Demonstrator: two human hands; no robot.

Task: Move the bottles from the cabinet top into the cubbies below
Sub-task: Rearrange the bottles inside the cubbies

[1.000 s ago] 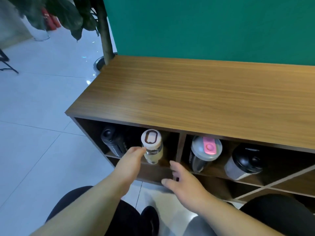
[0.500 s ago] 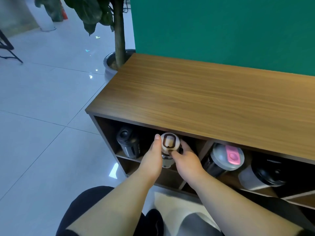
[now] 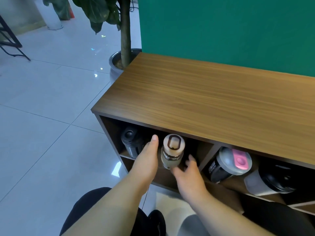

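Observation:
The wooden cabinet top [image 3: 204, 99] has no bottles on it. A cream bottle with a brown-ringed cap [image 3: 173, 150] stands in the upper left cubby, right of a black bottle [image 3: 131, 143]. My left hand [image 3: 146, 160] lies flat against the cream bottle's left side, thumb up, fingers hidden inside the cubby. My right hand [image 3: 189, 174] is just below and right of its base, fingers apart, slightly blurred. The cubby to the right holds a dark shaker with a grey and pink lid [image 3: 228, 164] and a pale cup with a black lid [image 3: 272, 181].
A potted tree [image 3: 125, 40] in a round pot [image 3: 115, 63] stands at the cabinet's far left corner. A green wall [image 3: 221, 31] backs the cabinet. Glossy tiled floor lies to the left, with black stand legs [image 3: 12, 46] far left. My dark-clothed knees are below.
Both hands gripped the cream bottle's cap half a second ago; now they have come off it, the left beside it and the right dropped below. The view shifted left.

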